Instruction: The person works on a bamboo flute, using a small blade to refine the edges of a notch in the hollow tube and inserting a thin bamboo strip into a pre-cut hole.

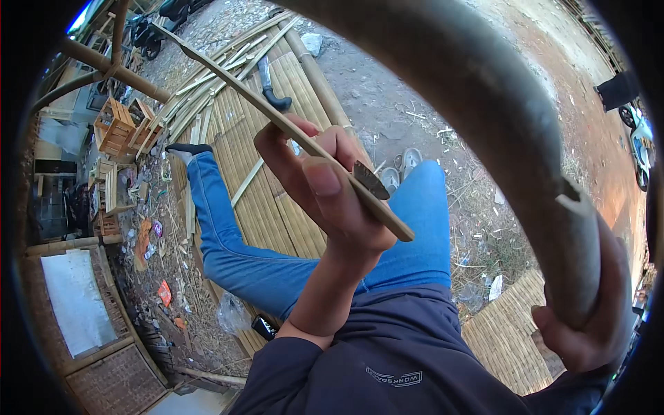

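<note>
My left hand (339, 207) is raised over my lap, its thumb and fingers closed round a long, thin bamboo strip (238, 84). The strip slants from the upper left down to just past my wrist. A small dark, pointed piece (371, 181) lies against the strip beside my fingers; I cannot tell what it is. At the right, my right hand (602, 332) is wrapped round the lower end of a thick grey-brown pole (477, 76). The pole passes very close to the camera, looks curved, and has a pale notch (570, 199) near my hand.
I sit on a bamboo-slat platform (283, 214), with loose bamboo strips (207, 86) piled at its far end. A black-handled tool (277, 101) lies there. Wooden crates (116, 128) stand left; a phone (263, 327) and plastic bag (233, 315) lie near my left thigh. Grey shoes (411, 160) rest beyond my knee.
</note>
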{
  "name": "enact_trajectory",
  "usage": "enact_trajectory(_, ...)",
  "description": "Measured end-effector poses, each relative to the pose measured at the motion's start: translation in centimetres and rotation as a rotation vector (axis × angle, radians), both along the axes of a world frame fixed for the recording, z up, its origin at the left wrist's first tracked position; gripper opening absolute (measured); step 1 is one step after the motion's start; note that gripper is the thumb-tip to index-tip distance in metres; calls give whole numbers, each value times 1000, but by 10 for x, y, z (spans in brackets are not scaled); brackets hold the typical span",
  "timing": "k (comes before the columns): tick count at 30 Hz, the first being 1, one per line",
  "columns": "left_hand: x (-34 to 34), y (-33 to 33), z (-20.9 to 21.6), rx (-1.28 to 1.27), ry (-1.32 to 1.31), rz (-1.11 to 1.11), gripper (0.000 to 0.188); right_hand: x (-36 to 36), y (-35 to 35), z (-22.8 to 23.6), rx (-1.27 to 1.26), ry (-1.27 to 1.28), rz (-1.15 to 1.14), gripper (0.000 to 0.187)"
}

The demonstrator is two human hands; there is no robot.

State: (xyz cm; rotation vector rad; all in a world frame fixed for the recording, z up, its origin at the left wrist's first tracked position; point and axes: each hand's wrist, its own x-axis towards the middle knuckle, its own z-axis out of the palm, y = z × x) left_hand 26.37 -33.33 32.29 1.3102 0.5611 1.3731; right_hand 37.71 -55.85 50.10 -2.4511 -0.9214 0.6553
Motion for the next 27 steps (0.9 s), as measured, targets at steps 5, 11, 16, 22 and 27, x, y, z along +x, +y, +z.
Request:
enact_trajectory(5, 1, 3, -2, 17, 14, 19, 62, 4, -2, -8, -50, -84, 255, 94)
enact_trajectory(11, -5, 6, -5, 27, 20, 43, 61, 11, -1, -6, -26, -18, 283, 92)
enact_trajectory(16, -2, 8, -8, -102, -81, 41, 61, 2, 9, -4, 52, 185, -105, 91)
enact_trajectory(22, -8, 5, 4, -169, -230, -153, 68, -3, 19, -4, -23, 264, -71, 92)
enact_trajectory(27, -7, 5, 5, -144, -155, -101, 67, -14, 23, -2, 40, 328, -298, 89)
